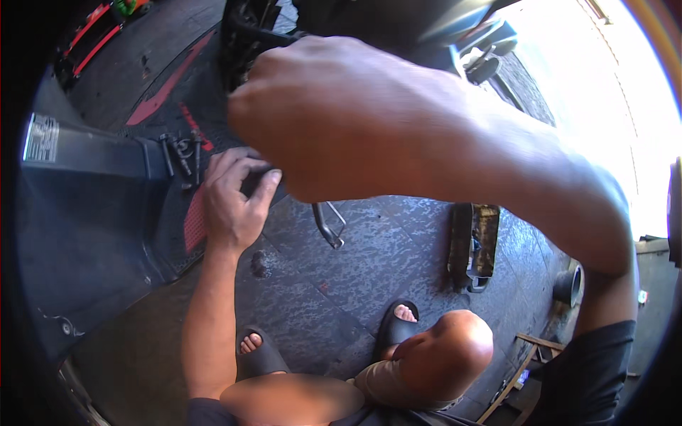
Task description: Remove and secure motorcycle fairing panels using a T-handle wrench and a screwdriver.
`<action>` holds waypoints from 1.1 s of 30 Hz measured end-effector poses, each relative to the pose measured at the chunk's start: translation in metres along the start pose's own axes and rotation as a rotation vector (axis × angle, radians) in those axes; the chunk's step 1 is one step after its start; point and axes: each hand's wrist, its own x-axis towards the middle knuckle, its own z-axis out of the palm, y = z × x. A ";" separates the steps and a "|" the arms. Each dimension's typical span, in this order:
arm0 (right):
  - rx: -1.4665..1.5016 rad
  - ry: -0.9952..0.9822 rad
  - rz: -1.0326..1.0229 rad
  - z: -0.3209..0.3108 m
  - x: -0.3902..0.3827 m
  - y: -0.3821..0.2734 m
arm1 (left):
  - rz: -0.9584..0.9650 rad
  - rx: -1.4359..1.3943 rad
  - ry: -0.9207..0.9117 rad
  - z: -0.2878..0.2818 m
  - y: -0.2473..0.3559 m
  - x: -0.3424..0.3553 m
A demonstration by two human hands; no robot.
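Note:
My right hand [298, 113] is raised close in front of me, its back toward me and its fingers curled into a fist. Whatever those fingers may hold is hidden behind the hand. Lower and to the left, my left hand [238, 195] is at the edge of a scooter's footboard mat [195, 224], which is dark with red patches. Its fingers are bent and the thumb stands apart from them, with no object visible between. Just left of it, several bolts [183, 156] lie on the footboard. Below my right wrist, a bent metal stand [328, 231] juts out over the floor.
Left of the footboard rises the scooter's dark body panel [85, 199]. A worn, narrow tray [474, 245] with small items lies on the tiled floor [305, 284]. A black cup-shaped part [567, 285] and a wooden frame [508, 380] are at the right. A red-and-black rack [92, 35] stands far left.

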 end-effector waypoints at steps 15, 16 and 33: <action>1.161 0.539 1.010 0.090 -0.296 -0.005 | 0.083 0.207 -0.151 -0.005 -0.001 -0.008; 1.510 0.637 1.160 0.133 -0.341 -0.030 | 0.088 0.253 -0.154 -0.004 0.002 -0.009; 1.224 2.052 2.458 0.475 -0.530 -0.208 | -1.391 -0.214 -0.438 0.202 0.018 -0.121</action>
